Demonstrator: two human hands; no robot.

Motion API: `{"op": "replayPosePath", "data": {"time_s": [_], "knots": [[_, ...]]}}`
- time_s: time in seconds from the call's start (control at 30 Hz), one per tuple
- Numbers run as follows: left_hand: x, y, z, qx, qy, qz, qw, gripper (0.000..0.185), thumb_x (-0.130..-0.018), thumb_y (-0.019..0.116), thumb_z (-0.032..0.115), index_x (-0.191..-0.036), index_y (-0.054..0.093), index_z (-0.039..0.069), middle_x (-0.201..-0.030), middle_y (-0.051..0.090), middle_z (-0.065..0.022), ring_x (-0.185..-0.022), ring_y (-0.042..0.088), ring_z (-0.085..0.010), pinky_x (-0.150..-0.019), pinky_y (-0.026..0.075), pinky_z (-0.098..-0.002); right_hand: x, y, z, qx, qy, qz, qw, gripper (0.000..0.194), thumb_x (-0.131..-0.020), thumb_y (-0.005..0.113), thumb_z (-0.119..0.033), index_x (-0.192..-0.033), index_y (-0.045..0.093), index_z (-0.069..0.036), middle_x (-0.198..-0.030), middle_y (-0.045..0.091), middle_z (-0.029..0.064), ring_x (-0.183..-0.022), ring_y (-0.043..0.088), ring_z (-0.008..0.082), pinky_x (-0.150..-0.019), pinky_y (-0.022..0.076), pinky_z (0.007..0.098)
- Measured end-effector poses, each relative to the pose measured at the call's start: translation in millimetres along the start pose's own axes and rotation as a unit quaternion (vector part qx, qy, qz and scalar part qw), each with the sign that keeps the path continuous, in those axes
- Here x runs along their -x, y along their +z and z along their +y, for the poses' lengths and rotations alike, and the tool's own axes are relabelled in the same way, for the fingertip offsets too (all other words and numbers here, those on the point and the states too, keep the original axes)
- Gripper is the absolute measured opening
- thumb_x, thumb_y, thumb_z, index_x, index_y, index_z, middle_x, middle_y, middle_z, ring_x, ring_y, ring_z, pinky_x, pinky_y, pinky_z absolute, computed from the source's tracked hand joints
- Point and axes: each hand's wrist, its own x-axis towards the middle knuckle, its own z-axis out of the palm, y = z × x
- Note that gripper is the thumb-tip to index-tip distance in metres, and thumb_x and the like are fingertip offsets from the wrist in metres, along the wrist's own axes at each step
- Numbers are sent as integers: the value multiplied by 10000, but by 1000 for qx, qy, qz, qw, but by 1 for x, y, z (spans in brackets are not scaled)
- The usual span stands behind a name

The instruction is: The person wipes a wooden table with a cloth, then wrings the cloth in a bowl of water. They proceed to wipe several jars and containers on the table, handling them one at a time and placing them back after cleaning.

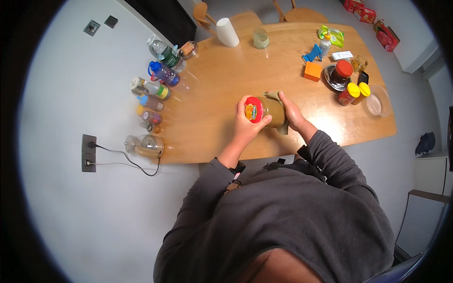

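Note:
My left hand (246,120) grips a large jar (273,109) by its red lid end, fingers over the top and thumb along the near side. The jar is tipped on its side above the table, its printed red lid (253,109) facing left. At the other end, my right hand (293,110) presses an olive-coloured cloth (283,129) against the jar's base. Part of the cloth is hidden between palm and jar; a fold sticks up by the fingertips and a corner hangs below.
Bottles, including a large clear plastic bottle (170,56), and a glass kettle (145,145) line the wall side. A paper towel roll (227,32) and a glass (261,39) stand at the back. Rightward are an orange box (312,71), a red-lidded jar (342,71), yellow-capped containers (349,94) and a clear plastic tub (378,101).

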Motion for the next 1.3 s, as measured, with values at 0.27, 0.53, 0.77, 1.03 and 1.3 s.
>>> {"op": "replayPosePath", "data": {"time_s": [0.27,0.53,0.77,1.03,1.3], "knots": [[-10,2,54,224,18,2,975,747,-771,790,219,-1348,360,21,-1242,451,-91,-1162,464,-197,-1009,398,-352,-1,16,-47,-290,84,-83,950,546,-968,435,-520,-1216,571,-53,-1210,613,139,-1081,601,269,-954,483,405],[-6,22,45,79,46,72,993,794,-699,814,185,-1344,377,30,-1230,439,-129,-1152,460,-258,-1006,395,-392,14,11,-43,-323,132,-27,937,560,-985,365,-526,-1279,524,-77,-1247,587,139,-1122,581,301,-990,466,448],[-10,38,48,-146,150,88,974,834,-642,854,182,-1328,399,44,-1219,436,-168,-1122,472,-337,-973,423,-427,28,11,-41,-275,133,-13,952,679,-988,251,-611,-1350,450,-72,-1319,535,146,-1197,555,293,-998,476,457],[-8,30,2,-190,68,54,978,840,-619,872,169,-1314,415,47,-1221,445,-169,-1129,484,-345,-943,462,-424,27,-33,-56,166,201,27,965,646,-987,354,-587,-1247,567,-35,-975,691,181,-933,675,314,-838,541,377],[20,26,-36,-268,-49,21,962,818,-638,855,251,-1317,425,96,-1225,454,-148,-1089,551,-366,-839,519,-454,19,-148,-1,804,17,101,586,720,-947,456,-549,-1526,225,-189,-1598,93,167,-1453,165,383,-1113,216,591]]}}
